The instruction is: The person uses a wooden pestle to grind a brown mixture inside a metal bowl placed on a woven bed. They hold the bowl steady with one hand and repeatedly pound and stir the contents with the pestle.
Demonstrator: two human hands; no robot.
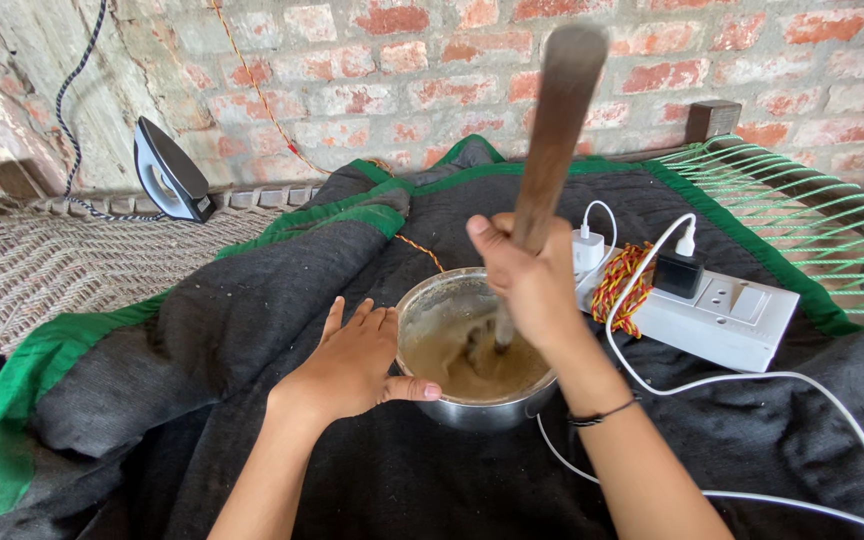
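A round steel bowl point(430, 300) holding a brown, thick mixture point(472, 365) sits on a black blanket with green trim point(252, 330). My right hand point(527, 285) is closed around a long wooden stick point(552, 130) that stands nearly upright, its lower end sunk in the mixture. My left hand point(352, 360) lies flat against the bowl's left side, fingers spread and thumb along the near rim.
A white power strip point(727, 320) with two plugged chargers, white cables and a red-yellow cord lies right of the bowl. A clothes iron point(167, 175) stands on the woven cot point(42, 260) at the left. A brick wall point(432, 60) runs behind.
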